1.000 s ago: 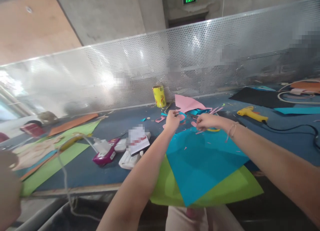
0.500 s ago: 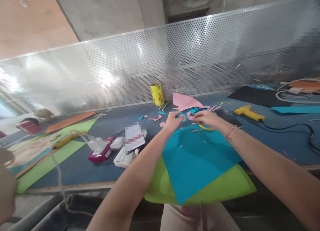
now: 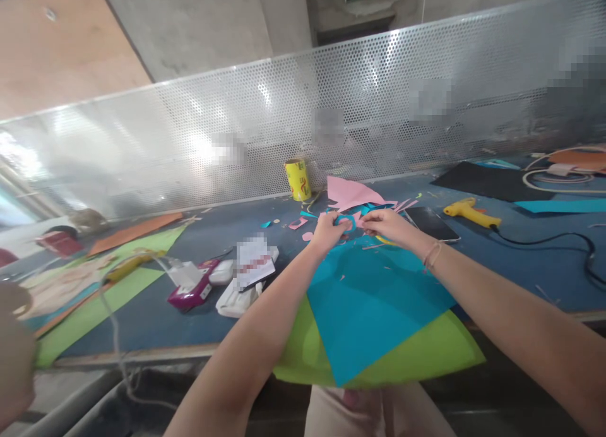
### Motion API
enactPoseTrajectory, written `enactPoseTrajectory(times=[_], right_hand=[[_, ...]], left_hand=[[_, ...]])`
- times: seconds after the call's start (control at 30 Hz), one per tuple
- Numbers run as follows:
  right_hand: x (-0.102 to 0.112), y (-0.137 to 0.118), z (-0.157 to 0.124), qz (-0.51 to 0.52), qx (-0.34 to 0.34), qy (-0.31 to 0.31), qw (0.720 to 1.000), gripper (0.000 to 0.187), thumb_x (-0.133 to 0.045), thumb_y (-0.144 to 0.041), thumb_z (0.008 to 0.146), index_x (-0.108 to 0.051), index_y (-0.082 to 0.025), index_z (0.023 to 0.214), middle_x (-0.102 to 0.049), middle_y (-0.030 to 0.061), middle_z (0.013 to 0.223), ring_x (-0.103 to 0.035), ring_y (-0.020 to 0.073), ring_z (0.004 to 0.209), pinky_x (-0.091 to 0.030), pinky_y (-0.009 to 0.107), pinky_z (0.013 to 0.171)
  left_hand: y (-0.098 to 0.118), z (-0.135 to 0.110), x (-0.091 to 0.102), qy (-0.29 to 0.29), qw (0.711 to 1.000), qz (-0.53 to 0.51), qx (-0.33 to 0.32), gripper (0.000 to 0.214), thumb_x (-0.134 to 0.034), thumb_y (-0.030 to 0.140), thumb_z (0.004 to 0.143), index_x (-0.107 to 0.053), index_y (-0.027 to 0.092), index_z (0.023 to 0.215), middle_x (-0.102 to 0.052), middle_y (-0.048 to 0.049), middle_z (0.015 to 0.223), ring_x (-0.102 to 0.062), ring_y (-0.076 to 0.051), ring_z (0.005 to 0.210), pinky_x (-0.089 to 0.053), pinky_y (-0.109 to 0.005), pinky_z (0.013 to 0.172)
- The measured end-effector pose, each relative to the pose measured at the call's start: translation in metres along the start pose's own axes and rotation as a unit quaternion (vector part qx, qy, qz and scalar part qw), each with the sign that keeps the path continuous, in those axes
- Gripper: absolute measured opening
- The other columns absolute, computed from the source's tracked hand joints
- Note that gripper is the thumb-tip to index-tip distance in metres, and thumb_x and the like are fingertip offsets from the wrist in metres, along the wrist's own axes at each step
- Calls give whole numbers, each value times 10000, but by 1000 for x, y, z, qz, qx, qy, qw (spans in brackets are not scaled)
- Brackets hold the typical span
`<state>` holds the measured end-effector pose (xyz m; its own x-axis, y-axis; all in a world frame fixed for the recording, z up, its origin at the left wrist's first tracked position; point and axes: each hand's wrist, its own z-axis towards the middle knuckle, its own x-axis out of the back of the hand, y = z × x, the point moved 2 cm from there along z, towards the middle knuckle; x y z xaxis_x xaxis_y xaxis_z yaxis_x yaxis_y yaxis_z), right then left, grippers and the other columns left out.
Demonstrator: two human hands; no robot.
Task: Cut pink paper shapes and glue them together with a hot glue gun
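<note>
My left hand [image 3: 328, 232] is closed on a small curved blue paper piece [image 3: 351, 221], which looks ring-like with some pink at it. Close on its right, my right hand [image 3: 386, 225] pinches a small pink paper piece [image 3: 358, 221] against the blue edge. Both hands are over the far end of a large blue sheet [image 3: 379, 298], which lies on a green sheet [image 3: 435, 355]. Something yellow and curved [image 3: 386, 240] shows partly under my right hand. Just beyond the hands lie a pink sheet [image 3: 353, 192] and several paper scraps.
A yellow cylinder [image 3: 297, 180] stands near the perforated metal screen [image 3: 265, 121]. To the right are a dark phone-like slab [image 3: 434, 223] and a yellow glue gun [image 3: 473, 214] with a black cord. A purple power strip [image 3: 192, 293] and white adapters sit left.
My right hand has shifted slightly left, bringing the pink piece against the blue one. More of the dark slab shows beside the right wrist. My left hand stays nearly in place.
</note>
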<state>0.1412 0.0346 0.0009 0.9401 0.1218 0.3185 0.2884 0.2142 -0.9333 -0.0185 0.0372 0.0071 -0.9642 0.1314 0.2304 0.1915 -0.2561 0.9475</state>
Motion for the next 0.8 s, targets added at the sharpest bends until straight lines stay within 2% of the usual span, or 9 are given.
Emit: enactPoseTrajectory(times=[0.27,0.47,0.8], right_hand=[[0,-3,-2,19,2,2,1000,132,-662,-239,630,-661,-141,719,-624,19,635,-552,112,570,-470,279,630],[2,0,2,57,17,-19,998,190,-685,-290,607,-644,-131,702,-607,22,603,-538,110,550,-446,269,587],[4,-3,-2,20,16,-29,999,177,-680,-285,628,-652,-135,720,-610,16,616,-549,110,559,-445,266,594]], left_hand=[[-1,1,-1,-5,1000,17,-26,68,-593,163,672,-544,117,659,-482,28,589,-451,-54,535,-498,-219,517],[1,-1,-1,-9,1000,-3,-21,97,-620,170,654,-535,124,639,-479,29,591,-466,-58,543,-499,-227,533],[-2,1,0,-14,999,16,-30,117,-629,198,647,-535,128,648,-493,31,589,-465,-56,517,-508,-244,531]])
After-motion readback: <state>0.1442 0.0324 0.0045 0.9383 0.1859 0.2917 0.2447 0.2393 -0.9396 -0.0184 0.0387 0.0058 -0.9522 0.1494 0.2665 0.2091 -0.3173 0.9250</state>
